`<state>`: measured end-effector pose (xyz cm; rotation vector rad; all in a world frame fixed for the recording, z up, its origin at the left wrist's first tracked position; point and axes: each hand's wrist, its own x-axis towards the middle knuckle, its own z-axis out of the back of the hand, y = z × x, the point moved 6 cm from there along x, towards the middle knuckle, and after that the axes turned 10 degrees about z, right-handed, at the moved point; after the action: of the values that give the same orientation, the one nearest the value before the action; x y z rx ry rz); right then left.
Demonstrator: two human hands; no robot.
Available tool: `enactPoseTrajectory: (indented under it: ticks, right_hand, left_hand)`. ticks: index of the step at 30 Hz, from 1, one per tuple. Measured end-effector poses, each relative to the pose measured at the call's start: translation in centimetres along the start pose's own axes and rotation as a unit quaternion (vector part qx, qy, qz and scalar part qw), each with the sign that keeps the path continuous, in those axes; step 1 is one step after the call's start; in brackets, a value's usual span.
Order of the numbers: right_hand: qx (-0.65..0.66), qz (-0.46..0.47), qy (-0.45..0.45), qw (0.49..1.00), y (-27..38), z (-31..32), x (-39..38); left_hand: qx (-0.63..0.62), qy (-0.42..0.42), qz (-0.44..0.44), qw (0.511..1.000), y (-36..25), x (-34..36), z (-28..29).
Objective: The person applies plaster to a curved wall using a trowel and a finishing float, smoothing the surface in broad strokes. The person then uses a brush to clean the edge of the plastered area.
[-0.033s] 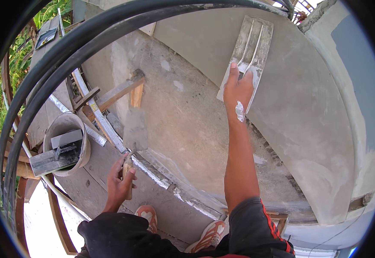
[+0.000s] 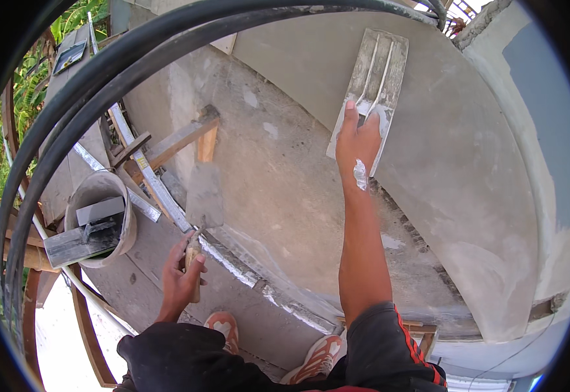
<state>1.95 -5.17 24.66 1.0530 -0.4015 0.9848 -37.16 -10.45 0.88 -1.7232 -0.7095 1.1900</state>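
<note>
My right hand [image 2: 358, 145] is closed round the grip of a long rectangular plastering float [image 2: 391, 59], whose face lies against the smooth grey plaster [image 2: 441, 150]. Two pale ribs run along the float's back, and whitish plaster smears its near half. A white patch of plaster sticks to my right wrist. Lower left, my left hand [image 2: 181, 277] is wrapped round the wooden handle of a pointing trowel [image 2: 204, 199]. Its grey blade points away from me, over the rough lower edge of the wall. Part of its handle is hidden by my fingers.
A bucket [image 2: 130, 235] at left holds a hand float [image 2: 79, 245] and other tools. Thick black cables [image 2: 69, 140] arch across the upper left. A metal straightedge [image 2: 157, 186] and wood pieces [image 2: 180, 145] lie near the planks [image 2: 144, 277] under my feet.
My right hand and the plastering float have shifted slightly left and a little toward me across the plaster. My left hand and the pointing trowel stay nearly where they were.
</note>
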Motion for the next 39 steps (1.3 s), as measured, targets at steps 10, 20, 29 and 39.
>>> enactPoseTrajectory:
  ticks: [10, 20, 29, 39]
  right_hand:
    - [-0.055, 0.045, 0.051, 0.996, 1.5, 0.0, 1.5]
    - [0.01, 0.055, 0.132, 0.99, -0.8, -0.6, 3.0]
    - [0.034, -0.118, 0.464, 0.877, -6.6, 3.6, -10.5]
    - [-0.02, -0.057, 0.513, 0.856, -8.8, 14.2, -16.9]
  left_hand:
    - [0.004, 0.0, -0.005, 1.0, -0.5, 0.4, -0.2]
    - [0.008, 0.015, 0.007, 1.0, 0.2, 0.6, -0.1]
    - [-0.025, 0.007, 0.04, 0.999, 0.5, 0.4, 0.2]
    - [-0.127, 0.176, 0.197, 0.956, 1.7, -0.3, -3.8]
